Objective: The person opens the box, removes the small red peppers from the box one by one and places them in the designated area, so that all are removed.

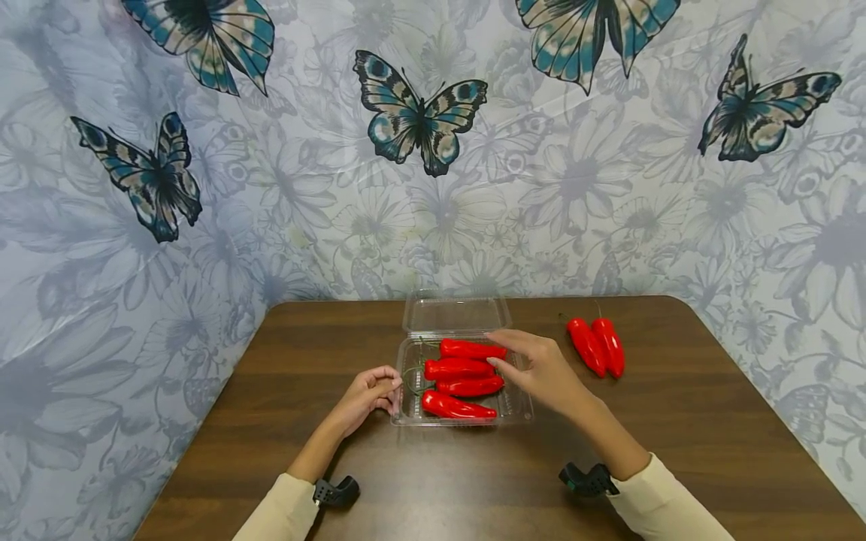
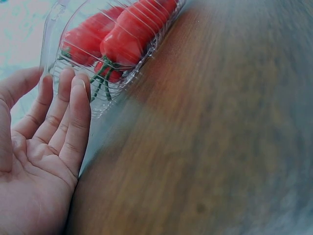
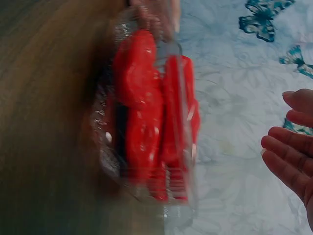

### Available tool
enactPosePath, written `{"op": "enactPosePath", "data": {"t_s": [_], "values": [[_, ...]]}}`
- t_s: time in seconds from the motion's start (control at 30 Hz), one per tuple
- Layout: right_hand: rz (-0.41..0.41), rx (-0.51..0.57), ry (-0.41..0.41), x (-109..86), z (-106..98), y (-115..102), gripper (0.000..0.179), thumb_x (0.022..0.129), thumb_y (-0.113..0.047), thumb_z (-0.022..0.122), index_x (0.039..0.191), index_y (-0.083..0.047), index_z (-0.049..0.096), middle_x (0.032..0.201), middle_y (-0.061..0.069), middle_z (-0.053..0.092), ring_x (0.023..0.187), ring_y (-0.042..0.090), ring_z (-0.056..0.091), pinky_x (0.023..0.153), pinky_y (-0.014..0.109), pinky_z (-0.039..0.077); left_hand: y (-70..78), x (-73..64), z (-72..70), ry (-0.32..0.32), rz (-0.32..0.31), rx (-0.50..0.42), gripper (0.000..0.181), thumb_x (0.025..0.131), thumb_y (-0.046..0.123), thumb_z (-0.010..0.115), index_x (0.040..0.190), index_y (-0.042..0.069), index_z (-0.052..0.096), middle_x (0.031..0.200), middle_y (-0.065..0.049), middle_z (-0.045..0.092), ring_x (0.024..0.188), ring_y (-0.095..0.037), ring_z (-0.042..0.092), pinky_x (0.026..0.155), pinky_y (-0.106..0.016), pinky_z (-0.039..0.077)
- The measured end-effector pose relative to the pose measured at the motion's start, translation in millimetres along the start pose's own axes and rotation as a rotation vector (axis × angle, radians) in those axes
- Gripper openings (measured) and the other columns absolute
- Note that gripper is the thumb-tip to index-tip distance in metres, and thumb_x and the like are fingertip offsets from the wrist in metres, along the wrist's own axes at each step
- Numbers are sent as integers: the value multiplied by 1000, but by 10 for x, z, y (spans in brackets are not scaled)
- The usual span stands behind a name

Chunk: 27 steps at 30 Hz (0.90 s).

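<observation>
A clear plastic clamshell container [image 1: 519,406] lies with its lid [image 1: 456,315] folded back toward the wall. Several red chili peppers [image 1: 460,368] rest inside, their green stems to the left. My left hand [image 1: 368,394] pinches the container's left rim between thumb and fingers; the left wrist view shows its fingertips [image 2: 78,83] against the clear wall near the stems. Above the container's right side, my right hand [image 1: 548,372] has its fingers extended and apart, holding nothing. In the right wrist view that hand [image 3: 293,152] appears at the right edge, clear of the blurred peppers.
Two more red chili peppers [image 1: 595,347] lie side by side on the brown wooden table [image 1: 676,421], right of the container. Behind the table's far edge hangs a butterfly-patterned cloth [image 1: 433,225]. Each wrist wears a black device [image 1: 337,492].
</observation>
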State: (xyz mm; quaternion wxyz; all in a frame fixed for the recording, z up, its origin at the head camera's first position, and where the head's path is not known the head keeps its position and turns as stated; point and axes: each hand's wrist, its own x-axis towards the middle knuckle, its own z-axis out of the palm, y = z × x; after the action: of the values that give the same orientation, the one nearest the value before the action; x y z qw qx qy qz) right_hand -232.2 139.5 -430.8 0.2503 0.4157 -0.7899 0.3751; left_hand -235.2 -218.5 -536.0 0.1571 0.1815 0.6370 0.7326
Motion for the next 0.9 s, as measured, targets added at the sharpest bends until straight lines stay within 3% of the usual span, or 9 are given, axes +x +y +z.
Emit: {"op": "enactPosePath", "data": {"t_s": [0.07, 0.33, 0.6, 0.8, 0.9], "values": [[-2, 6, -39, 19, 60, -16, 48, 78, 0, 85, 124, -1, 71, 119, 11, 72, 108, 28, 71, 86, 43, 59, -3, -13, -2, 5, -1, 0, 20, 104, 9, 54, 110, -11, 54, 81, -4, 65, 64, -15, 65, 60, -28, 58], [19, -15, -165, 68, 227, -31, 45, 82, -7, 85, 124, -2, 70, 122, 11, 71, 114, 28, 68, 92, 44, 56, -10, 4, -5, 3, -1, 3, 13, 104, 9, 55, 107, -3, 58, 80, -5, 66, 65, -16, 65, 61, -28, 58], [54, -78, -297, 122, 377, -8, 49, 83, -11, 85, 129, -4, 69, 126, 11, 69, 116, 27, 67, 95, 43, 55, -22, 24, -6, -18, 15, -4, 21, 105, 6, 52, 112, -14, 51, 80, -4, 66, 65, -14, 65, 61, -27, 58], [55, -116, -340, 153, 457, -11, 50, 82, -13, 86, 129, -5, 69, 125, 10, 70, 115, 25, 67, 94, 40, 56, -14, 15, 4, -14, 13, -9, 9, 105, 9, 54, 107, 1, 59, 80, -3, 67, 65, -14, 65, 61, -27, 58], [73, -142, -366, 159, 486, -12, 50, 83, -15, 86, 129, -7, 69, 126, 9, 69, 116, 25, 67, 94, 39, 56, -11, 10, 7, -12, 10, -9, 11, 104, 9, 55, 107, 0, 59, 80, -4, 66, 65, -15, 65, 61, -27, 57]]}}
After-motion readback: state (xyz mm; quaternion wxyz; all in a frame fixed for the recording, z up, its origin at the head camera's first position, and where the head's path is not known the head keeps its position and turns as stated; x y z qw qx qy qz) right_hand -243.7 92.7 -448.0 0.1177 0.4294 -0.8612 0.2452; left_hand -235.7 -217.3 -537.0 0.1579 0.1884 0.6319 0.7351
